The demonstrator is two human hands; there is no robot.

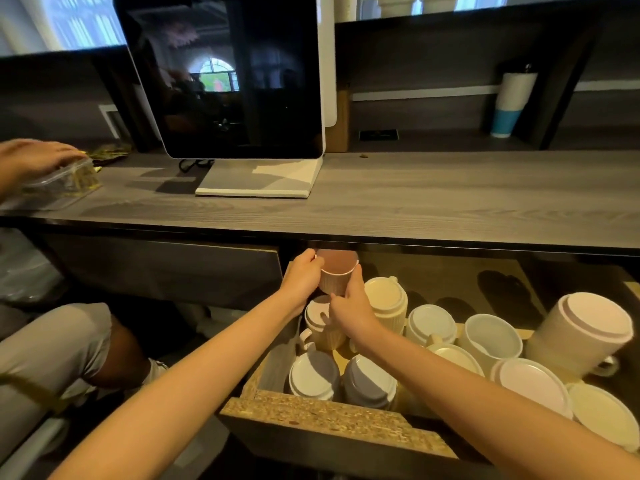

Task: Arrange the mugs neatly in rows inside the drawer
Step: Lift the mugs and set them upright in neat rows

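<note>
We hold pink mug mid frame, over far left end of drawer. Left hand, right hand: fingers curled round its sides. We should lower slow, straight behind cream mug, keep row even.

Head view looks forward-down, close over drawer.

The pink mug, at 11 o'clock in the drawer, has fine vertical ribs and a brownish inside. The cream mug at its 4 o'clock is ribbed too. A white mug is plain. The drawer edge is speckled tan; the counter, grey woodgrain.
</note>
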